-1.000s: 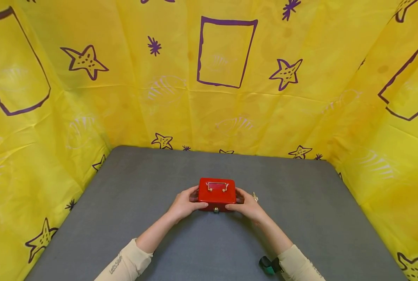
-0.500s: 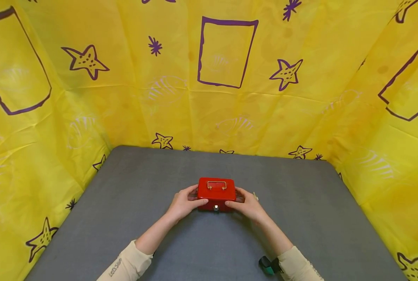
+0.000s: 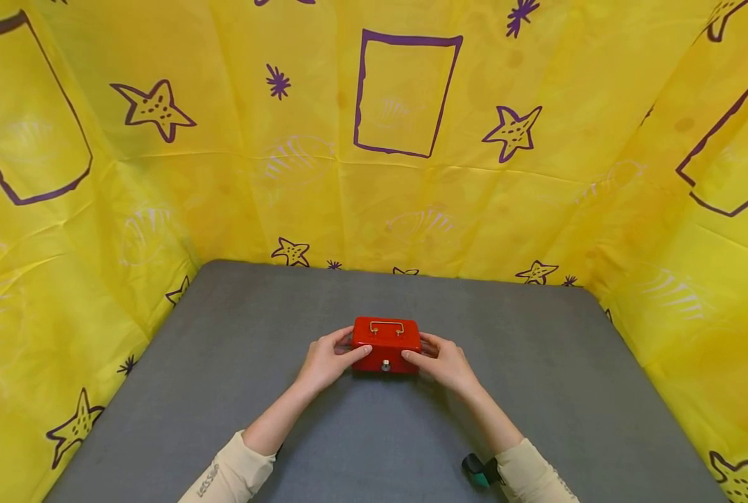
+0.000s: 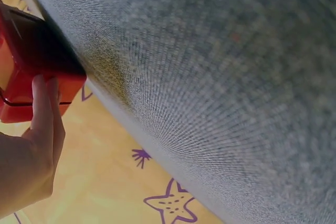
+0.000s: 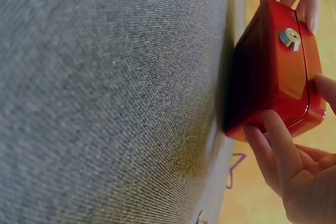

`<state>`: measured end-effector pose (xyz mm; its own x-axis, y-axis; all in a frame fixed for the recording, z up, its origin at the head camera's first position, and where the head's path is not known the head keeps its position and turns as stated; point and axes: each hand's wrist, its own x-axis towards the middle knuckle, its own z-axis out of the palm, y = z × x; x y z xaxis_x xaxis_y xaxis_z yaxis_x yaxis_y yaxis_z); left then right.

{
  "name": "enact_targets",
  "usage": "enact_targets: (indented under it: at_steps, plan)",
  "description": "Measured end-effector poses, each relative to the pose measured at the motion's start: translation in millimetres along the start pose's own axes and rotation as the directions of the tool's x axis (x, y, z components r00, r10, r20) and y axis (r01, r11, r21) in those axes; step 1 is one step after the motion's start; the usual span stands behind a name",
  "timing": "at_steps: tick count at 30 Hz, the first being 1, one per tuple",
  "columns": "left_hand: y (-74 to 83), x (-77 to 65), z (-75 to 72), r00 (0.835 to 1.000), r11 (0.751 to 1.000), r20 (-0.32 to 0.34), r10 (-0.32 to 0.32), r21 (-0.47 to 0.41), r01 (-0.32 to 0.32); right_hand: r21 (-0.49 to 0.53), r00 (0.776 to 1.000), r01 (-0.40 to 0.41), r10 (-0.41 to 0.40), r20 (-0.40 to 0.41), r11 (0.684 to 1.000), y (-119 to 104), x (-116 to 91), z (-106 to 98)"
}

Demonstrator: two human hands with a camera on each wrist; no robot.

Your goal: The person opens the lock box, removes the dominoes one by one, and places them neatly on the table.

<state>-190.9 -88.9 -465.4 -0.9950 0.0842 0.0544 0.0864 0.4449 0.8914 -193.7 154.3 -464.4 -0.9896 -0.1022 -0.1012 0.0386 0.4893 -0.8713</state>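
A red cash box (image 3: pixel 386 351) with a folding metal handle on its lid and a key lock (image 5: pixel 290 39) in front is held between both hands over the grey table. My left hand (image 3: pixel 326 360) grips its left end, thumb at the front, fingers along the side. At the other end, my right hand (image 3: pixel 450 366) holds it the same way. The lid is closed. Its front is tipped up, so the dark underside (image 5: pixel 251 72) shows in the right wrist view. Whether its rear edge touches the table, I cannot tell.
The grey tabletop (image 3: pixel 286 300) spreads around the box. Yellow cloth walls (image 3: pixel 323 209) with purple drawings enclose it at the back and sides. A black and green strapped device (image 3: pixel 476 471) sits by the right sleeve.
Both hands have raised and tipped the box, so more of its front and lock shows. A key on the table right of the box is no longer visible beside the right hand.
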Motion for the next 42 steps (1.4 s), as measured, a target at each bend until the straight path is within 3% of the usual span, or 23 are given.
enact_targets:
  at_steps: [30,42]
  plan:
    - [6.4,0.0,-4.3,0.997,0.990,-0.072,0.016,0.142,-0.006,-0.152,0.992,0.043,-0.060,-0.109,0.987,-9.8,0.9,-4.3]
    - [2.8,3.5,-4.6,0.998,0.993,-0.061,-0.005,0.117,0.012,-0.172,0.989,0.001,-0.026,-0.146,0.985,-11.1,4.4,-5.6]
